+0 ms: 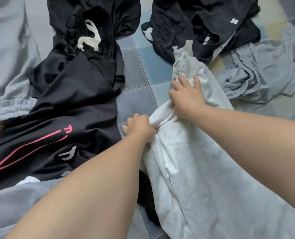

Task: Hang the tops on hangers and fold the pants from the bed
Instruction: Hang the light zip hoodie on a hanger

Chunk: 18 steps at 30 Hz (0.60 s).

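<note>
Pale grey garment [203, 178] looks soft and floppy; left hand [139, 126] clutches a bunched fold, right hand [186, 97] sits by the ribbed cuff [184, 66], grip unclear.

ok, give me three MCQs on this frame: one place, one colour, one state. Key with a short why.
1. Where does the black garment with pink lines lie? A) frame's left B) far right edge C) top-right pile
2. What colour is the drawstring on the black pants? A) red B) white C) yellow
3. What is the left hand doing? A) hanging free B) gripping the pale grey garment C) holding a hanger
Key: 1 A, it fills the lower left; 2 B, white cord against the black waistband; 3 B, its fingers bunch the fabric.
</note>
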Each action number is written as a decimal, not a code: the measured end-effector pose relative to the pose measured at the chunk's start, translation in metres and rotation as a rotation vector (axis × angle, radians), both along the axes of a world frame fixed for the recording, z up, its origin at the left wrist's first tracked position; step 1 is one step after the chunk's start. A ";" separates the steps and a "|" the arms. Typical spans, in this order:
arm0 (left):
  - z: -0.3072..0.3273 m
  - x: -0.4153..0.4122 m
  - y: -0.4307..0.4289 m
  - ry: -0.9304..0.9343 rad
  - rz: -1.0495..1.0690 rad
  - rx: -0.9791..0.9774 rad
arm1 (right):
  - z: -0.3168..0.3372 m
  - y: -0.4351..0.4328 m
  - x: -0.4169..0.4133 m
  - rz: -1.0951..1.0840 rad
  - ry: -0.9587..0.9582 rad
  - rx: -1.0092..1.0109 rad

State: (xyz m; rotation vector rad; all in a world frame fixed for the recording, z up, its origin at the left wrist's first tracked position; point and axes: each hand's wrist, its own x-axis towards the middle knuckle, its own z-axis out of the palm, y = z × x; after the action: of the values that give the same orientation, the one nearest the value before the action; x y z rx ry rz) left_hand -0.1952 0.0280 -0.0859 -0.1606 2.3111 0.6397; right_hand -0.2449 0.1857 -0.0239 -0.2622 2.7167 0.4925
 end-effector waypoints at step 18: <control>0.072 0.058 -0.004 0.021 -0.084 0.066 | 0.128 0.084 0.165 -0.222 -0.075 -0.156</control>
State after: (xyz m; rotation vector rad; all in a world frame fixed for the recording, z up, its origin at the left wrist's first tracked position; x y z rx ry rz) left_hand -0.1367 0.0240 -0.0142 -0.0256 2.3001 0.6762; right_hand -0.0800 0.2695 0.1045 -0.0165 2.6713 0.2044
